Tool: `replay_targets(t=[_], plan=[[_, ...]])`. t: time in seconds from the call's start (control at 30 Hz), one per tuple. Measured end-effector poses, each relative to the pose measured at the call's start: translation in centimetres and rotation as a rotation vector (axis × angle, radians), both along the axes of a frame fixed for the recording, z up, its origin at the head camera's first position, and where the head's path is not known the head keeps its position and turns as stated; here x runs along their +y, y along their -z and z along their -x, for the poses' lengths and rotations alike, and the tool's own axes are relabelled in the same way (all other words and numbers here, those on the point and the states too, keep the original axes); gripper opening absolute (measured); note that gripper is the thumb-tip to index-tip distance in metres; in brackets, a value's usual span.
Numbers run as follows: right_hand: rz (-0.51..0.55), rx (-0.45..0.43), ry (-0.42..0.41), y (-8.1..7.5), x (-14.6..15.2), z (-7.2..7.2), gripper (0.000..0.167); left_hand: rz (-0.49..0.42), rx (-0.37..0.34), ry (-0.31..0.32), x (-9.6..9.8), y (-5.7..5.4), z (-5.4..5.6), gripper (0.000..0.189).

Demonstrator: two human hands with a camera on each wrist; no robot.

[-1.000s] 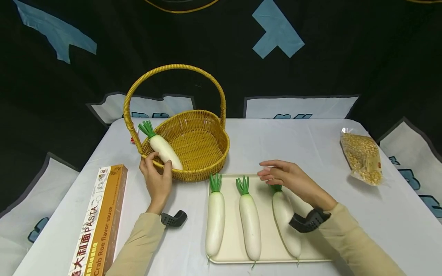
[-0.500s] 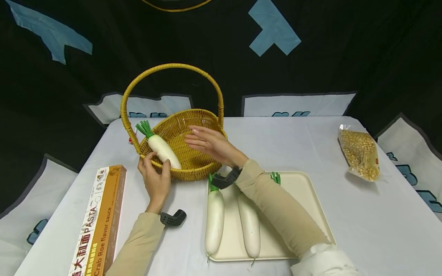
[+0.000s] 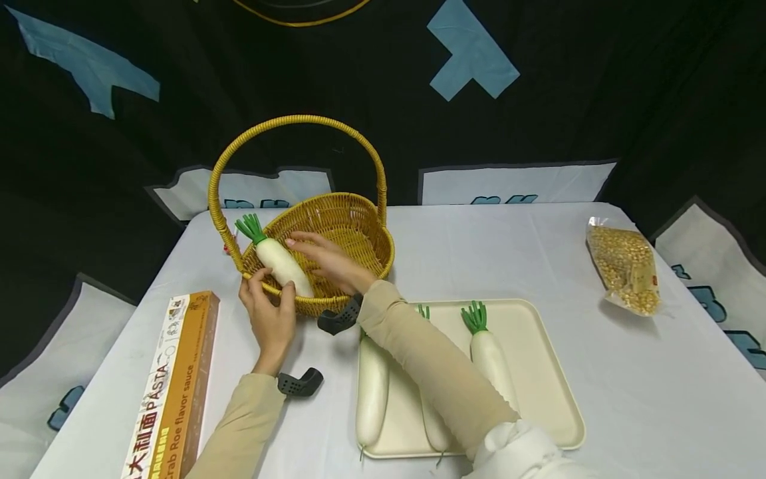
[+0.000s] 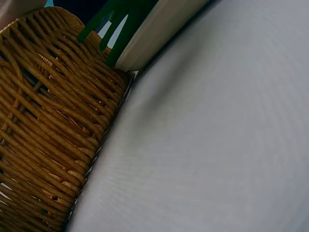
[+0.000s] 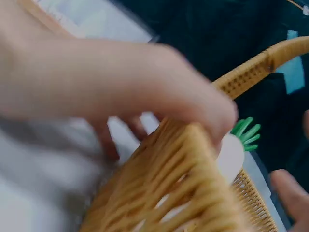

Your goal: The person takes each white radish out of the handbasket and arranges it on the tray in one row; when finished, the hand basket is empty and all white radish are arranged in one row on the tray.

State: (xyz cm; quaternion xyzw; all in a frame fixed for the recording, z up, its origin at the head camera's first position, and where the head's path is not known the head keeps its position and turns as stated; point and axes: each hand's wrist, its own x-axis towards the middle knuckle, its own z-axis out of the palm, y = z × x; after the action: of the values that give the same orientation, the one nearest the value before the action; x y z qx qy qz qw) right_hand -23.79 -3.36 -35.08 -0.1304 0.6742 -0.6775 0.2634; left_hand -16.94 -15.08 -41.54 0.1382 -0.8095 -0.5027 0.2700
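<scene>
A yellow wicker basket [image 3: 344,211] with a tall hoop handle stands on the white-covered table. Inside it, along the left side, lies a white radish [image 3: 280,265] with green stems. My left hand [image 3: 270,326] grips the basket's near-left rim, thumb beside the radish's lower end. Fingers extended, my right hand [image 3: 332,261] reaches over the basket, just right of that radish; whether they touch is unclear. A cream tray [image 3: 547,372] carries a left radish [image 3: 372,392], a middle radish [image 3: 435,426] and a right radish [image 3: 492,364], partly covered by my right sleeve.
A long pasta box [image 3: 173,386] lies left of my left arm. At the table's right stands a clear bag of yellow kernels [image 3: 624,266]. Something small and red [image 3: 227,249] shows behind the basket's left side. Dark cloth hangs beyond the table.
My right hand has swung left from above the tray's right radish into the space over the basket, moving closer to the radish there. My left hand stays on the rim.
</scene>
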Motion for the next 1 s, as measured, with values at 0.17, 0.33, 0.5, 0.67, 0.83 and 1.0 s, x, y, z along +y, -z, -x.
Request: replay_targets(t=[0.17,0.33,0.5,0.67,0.83,1.0], plan=[[-0.23,0.069,-0.175,0.55,-0.28,-0.33,0.046,0.016,0.004,0.006,-0.05,0.08,-0.01,0.043],[-0.316,0.129,-0.305,0.58,-0.49,-0.42,0.047,0.025,0.012,-0.002,0.03,0.0,-0.1,0.043],[-0.323,0.14,-0.3,0.66,-0.84,-0.3,0.046,0.027,0.003,-0.004,-0.08,-0.09,-0.14,0.043],[-0.265,0.118,-0.201,0.75,-0.61,-0.27,0.034,0.03,-0.004,-0.002,-0.14,-0.07,-0.12,0.043],[-0.268,0.127,-0.222,0.84,-0.32,-0.14,0.036,0.034,-0.002,0.001,-0.11,0.03,-0.01,0.042],[-0.245,0.094,-0.225,0.84,-0.26,-0.07,0.042,0.029,-0.001,0.001,-0.08,0.04,-0.01,0.043]])
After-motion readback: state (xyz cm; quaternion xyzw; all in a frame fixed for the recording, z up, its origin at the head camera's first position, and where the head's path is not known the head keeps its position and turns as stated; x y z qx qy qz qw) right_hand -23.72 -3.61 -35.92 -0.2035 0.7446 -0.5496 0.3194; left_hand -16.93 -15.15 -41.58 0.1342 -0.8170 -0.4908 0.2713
